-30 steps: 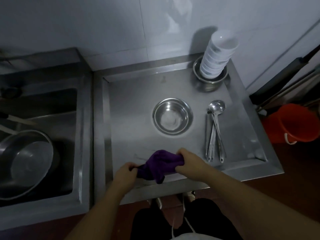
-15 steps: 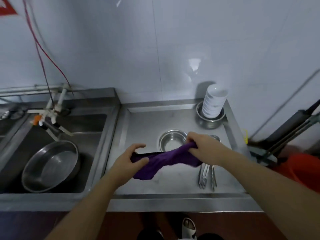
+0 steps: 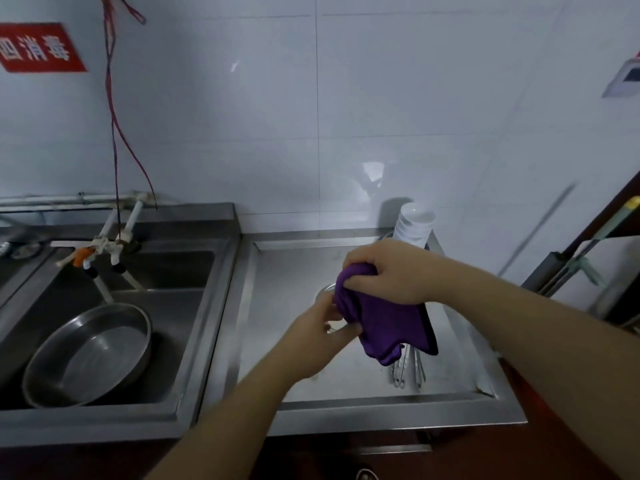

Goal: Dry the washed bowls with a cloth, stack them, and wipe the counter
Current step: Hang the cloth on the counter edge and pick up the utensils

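Observation:
My right hand (image 3: 388,271) grips a bunched purple cloth (image 3: 384,323), which hangs down over the steel counter (image 3: 346,393). Just below and to the left is my left hand (image 3: 315,337), its fingers loosely extended and touching the cloth's left edge. A small steel bowl (image 3: 323,291) on the counter is almost hidden behind both hands; only a bit of its rim shows. At the back right corner a stack of white bowls (image 3: 414,225) rises behind my right hand.
Several metal spoons (image 3: 401,372) lie on the counter under the cloth. The sink (image 3: 173,271) on the left holds a large steel basin (image 3: 90,355), with taps (image 3: 104,244) above it. A red wire (image 3: 114,98) hangs down the wall. Long handles (image 3: 571,251) lean at the right.
My right hand lifted the cloth up and back, bunching it. My left hand let go of its end and now sits below the cloth. The camera tilted further up.

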`<state>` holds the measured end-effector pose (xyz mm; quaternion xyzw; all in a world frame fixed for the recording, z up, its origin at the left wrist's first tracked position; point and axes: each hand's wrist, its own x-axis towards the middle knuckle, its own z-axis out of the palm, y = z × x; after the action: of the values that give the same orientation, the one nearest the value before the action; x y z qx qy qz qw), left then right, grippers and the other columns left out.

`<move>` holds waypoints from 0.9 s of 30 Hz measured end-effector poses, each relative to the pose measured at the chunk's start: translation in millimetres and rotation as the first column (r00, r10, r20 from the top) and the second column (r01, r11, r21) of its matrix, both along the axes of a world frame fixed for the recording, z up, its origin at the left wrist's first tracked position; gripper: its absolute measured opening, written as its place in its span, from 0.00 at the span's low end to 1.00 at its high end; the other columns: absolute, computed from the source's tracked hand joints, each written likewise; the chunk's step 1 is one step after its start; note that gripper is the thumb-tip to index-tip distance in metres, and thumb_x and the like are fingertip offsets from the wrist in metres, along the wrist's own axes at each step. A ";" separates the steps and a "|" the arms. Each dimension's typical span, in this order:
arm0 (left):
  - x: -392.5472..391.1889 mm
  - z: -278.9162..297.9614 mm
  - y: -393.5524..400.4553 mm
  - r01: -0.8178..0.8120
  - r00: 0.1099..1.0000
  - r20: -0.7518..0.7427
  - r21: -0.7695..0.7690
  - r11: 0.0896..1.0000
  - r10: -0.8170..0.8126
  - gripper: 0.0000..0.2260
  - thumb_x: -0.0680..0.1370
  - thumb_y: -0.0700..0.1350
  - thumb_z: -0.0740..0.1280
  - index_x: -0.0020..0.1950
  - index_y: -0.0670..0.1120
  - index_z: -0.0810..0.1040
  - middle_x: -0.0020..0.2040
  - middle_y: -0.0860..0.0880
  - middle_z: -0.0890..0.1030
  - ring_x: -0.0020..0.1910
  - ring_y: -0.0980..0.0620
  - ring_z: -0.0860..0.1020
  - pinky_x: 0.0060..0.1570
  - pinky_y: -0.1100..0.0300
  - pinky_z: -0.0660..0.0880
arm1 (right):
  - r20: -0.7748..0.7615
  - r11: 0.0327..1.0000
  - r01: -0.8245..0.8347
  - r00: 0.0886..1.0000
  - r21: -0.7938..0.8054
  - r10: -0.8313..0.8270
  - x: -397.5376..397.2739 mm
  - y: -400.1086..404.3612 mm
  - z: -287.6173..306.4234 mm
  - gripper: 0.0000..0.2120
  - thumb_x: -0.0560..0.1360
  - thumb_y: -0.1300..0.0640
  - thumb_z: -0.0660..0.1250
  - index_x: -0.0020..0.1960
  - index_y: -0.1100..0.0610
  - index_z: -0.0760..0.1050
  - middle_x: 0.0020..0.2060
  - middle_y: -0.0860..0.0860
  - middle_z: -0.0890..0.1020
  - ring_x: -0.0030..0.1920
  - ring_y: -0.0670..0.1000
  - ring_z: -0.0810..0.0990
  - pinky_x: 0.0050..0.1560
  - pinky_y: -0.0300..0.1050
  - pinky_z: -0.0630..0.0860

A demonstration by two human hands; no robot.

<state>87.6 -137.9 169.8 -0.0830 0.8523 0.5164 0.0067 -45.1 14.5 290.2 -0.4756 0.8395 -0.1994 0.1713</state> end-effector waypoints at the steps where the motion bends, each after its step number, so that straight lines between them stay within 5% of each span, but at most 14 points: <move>1: -2.2 0.9 4.4 -0.036 0.999 -0.027 0.047 0.998 0.037 0.21 0.77 0.61 0.72 0.68 0.66 0.72 0.59 0.65 0.82 0.59 0.67 0.79 0.66 0.55 0.77 | -0.021 1.000 0.008 1.000 0.003 -0.008 1.8 2.1 5.8 0.06 0.81 0.44 0.66 0.49 0.41 0.81 0.42 0.35 0.83 0.46 0.36 0.79 0.41 0.31 0.72; 3: -3.3 3.6 8.8 -0.050 0.998 -0.030 0.106 0.993 0.054 0.17 0.77 0.56 0.73 0.64 0.63 0.74 0.58 0.60 0.83 0.57 0.62 0.81 0.63 0.53 0.80 | -0.080 0.999 0.040 0.996 -0.014 -0.041 3.4 9.0 17.1 0.08 0.81 0.41 0.66 0.48 0.42 0.81 0.43 0.30 0.81 0.45 0.33 0.78 0.37 0.30 0.70; 5: -0.1 12.3 11.3 -0.003 1.000 -0.018 0.106 0.994 0.005 0.17 0.74 0.58 0.74 0.59 0.67 0.73 0.56 0.60 0.82 0.54 0.62 0.81 0.55 0.58 0.83 | -0.124 0.995 0.090 0.988 -0.049 -0.095 1.4 17.3 25.8 0.15 0.80 0.37 0.65 0.45 0.45 0.82 0.40 0.36 0.82 0.42 0.37 0.80 0.37 0.33 0.71; 9: -1.4 29.0 14.0 -0.019 1.000 -0.006 -0.095 0.995 0.019 0.18 0.72 0.57 0.68 0.60 0.63 0.69 0.47 0.57 0.83 0.42 0.58 0.83 0.38 0.60 0.82 | -0.198 0.980 0.161 0.963 -0.117 -0.182 -3.4 32.3 40.0 0.28 0.80 0.33 0.61 0.32 0.53 0.68 0.26 0.44 0.73 0.29 0.44 0.72 0.34 0.42 0.66; 13: -2.5 47.1 -1.9 0.001 1.000 0.006 -0.257 0.966 0.000 0.11 0.79 0.46 0.62 0.60 0.57 0.71 0.44 0.51 0.82 0.37 0.50 0.82 0.28 0.54 0.78 | -0.336 0.988 0.146 0.929 -0.048 -0.153 -7.3 50.7 56.8 0.25 0.80 0.33 0.62 0.33 0.48 0.73 0.27 0.43 0.76 0.32 0.44 0.76 0.36 0.43 0.70; 19: -11.0 98.7 -30.5 -0.021 0.995 -0.095 -0.528 0.849 -0.035 0.03 0.83 0.49 0.60 0.53 0.56 0.72 0.39 0.53 0.81 0.35 0.54 0.79 0.32 0.58 0.75 | -0.293 0.979 0.177 0.935 -0.099 -0.199 -34.2 91.5 73.9 0.11 0.78 0.43 0.70 0.40 0.46 0.78 0.34 0.39 0.81 0.38 0.41 0.79 0.39 0.43 0.71; 27: -33.3 178.0 -14.3 -0.012 0.988 -0.140 -0.509 0.861 -0.069 0.17 0.86 0.45 0.55 0.37 0.49 0.70 0.34 0.51 0.74 0.32 0.59 0.71 0.40 0.55 0.69 | -0.072 0.895 0.285 0.942 -0.342 -0.328 -72.6 140.3 74.9 0.08 0.82 0.49 0.69 0.44 0.47 0.82 0.39 0.44 0.84 0.41 0.44 0.81 0.47 0.43 0.77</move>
<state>54.3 -152.2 347.9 -0.0293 0.9572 0.2784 -0.0733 -117.7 154.7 365.1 -0.3707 0.8684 -0.3294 0.0024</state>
